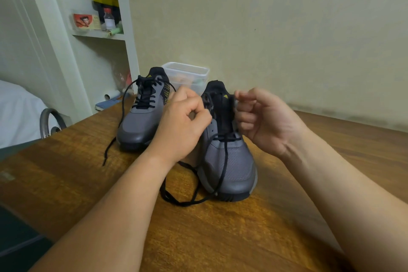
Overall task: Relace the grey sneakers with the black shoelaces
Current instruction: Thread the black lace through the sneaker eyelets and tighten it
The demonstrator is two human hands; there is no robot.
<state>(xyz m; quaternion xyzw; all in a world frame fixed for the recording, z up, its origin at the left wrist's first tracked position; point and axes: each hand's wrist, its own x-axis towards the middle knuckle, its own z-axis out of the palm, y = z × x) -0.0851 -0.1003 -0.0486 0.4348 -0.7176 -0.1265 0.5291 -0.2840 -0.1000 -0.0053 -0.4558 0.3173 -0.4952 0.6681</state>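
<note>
Two grey sneakers stand toe-first toward me on a wooden table (220, 238). The left sneaker (141, 126) is laced up its front, and its black lace ends trail off over the table. The right sneaker (231, 168) carries a black shoelace (220, 174) only through its lowest eyelets; the loose lace hangs over the toe and loops on the table in front. My left hand (183, 123) has curled fingers at the left eyelet flap of this shoe and pinches there. My right hand (262, 119) pinches the right eyelet flap near the tongue.
A clear plastic container (187, 74) stands behind the shoes against the wall. Shelves (99, 35) with bottles and packets are at the back left. A chair back (51, 121) and a white bed lie to the left of the table.
</note>
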